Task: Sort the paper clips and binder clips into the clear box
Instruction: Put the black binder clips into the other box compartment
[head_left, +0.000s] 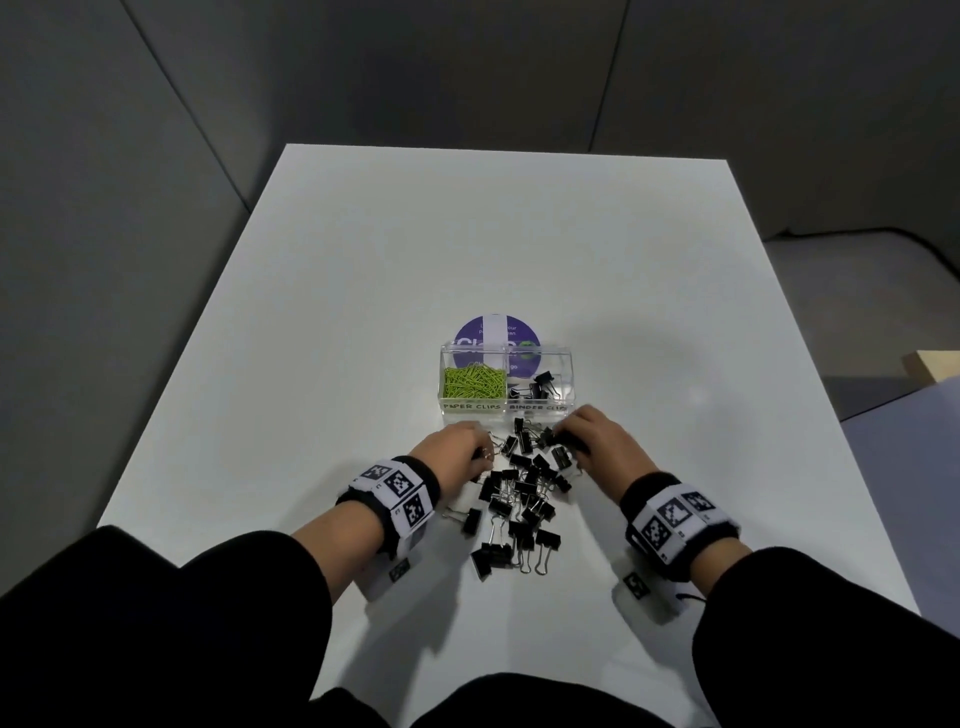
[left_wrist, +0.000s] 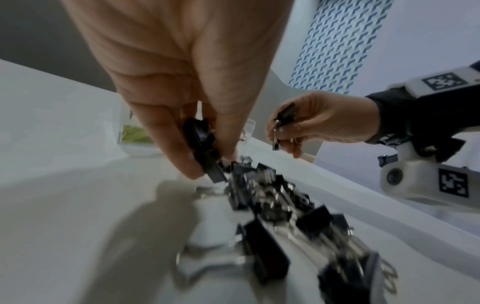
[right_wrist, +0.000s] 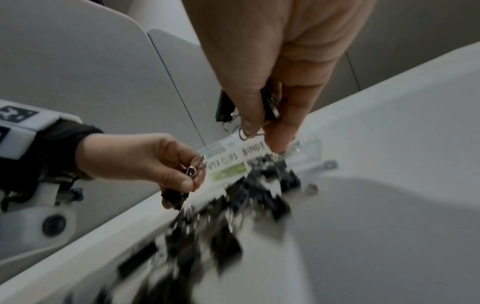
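Observation:
A clear two-part box (head_left: 506, 406) stands mid-table, labelled for paper clips and binder clips. Green paper clips (head_left: 474, 382) fill its left part; a few black binder clips (head_left: 537, 387) lie in its right part. Several black binder clips (head_left: 519, 499) are scattered on the table in front of it. My left hand (head_left: 457, 449) grips black binder clips (left_wrist: 201, 144) at the pile's left edge. At the pile's right, just before the box, my right hand (head_left: 587, 434) holds binder clips (right_wrist: 270, 107) in curled fingers.
The white table (head_left: 363, 291) stretches far behind the box. A purple round sticker (head_left: 496, 332) lies under and behind the box. Grey partition walls surround the table. A pale wooden edge (head_left: 935, 364) shows at the far right.

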